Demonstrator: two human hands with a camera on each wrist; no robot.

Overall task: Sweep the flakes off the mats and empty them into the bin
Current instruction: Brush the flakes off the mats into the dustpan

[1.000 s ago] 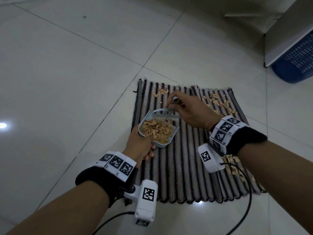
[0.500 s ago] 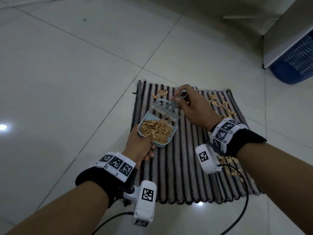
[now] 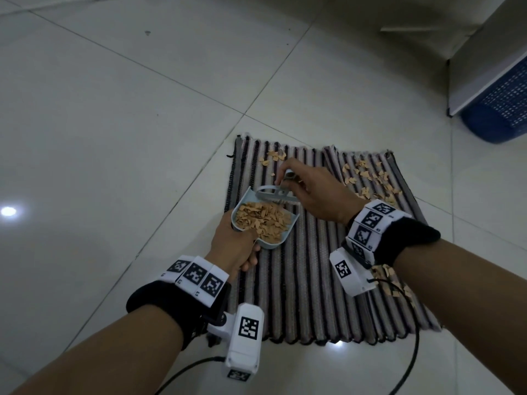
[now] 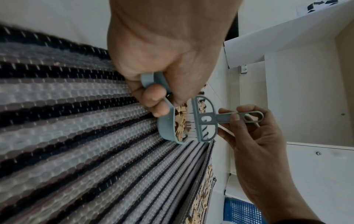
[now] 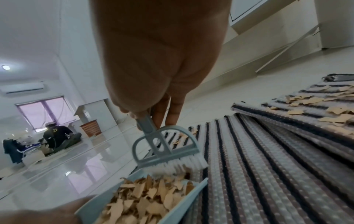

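My left hand (image 3: 233,246) grips the handle of a pale blue dustpan (image 3: 269,247) heaped with tan flakes (image 3: 262,219), held just above the striped mat (image 3: 299,295). My right hand (image 3: 310,191) pinches the handle of a small blue brush (image 3: 273,195), whose white bristles sit at the pan's far open edge. The left wrist view shows the brush (image 4: 205,119) pressed against the pan (image 4: 165,125). In the right wrist view the brush (image 5: 164,145) meets the flakes (image 5: 143,197). Loose flakes (image 3: 273,158) lie beyond the pan, and more flakes (image 3: 368,178) cover a second overlapping mat (image 3: 399,195).
A blue mesh bin (image 3: 502,109) stands at the far right under a white cabinet (image 3: 484,61). More flakes (image 3: 393,283) lie on the mat by my right wrist. White tiled floor (image 3: 114,138) surrounds the mats. A person sits far off across the room (image 5: 55,136).
My right hand lifted the brush a little off the pan's far edge, then brought it back down against it. The dustpan stayed where it was in my left hand.
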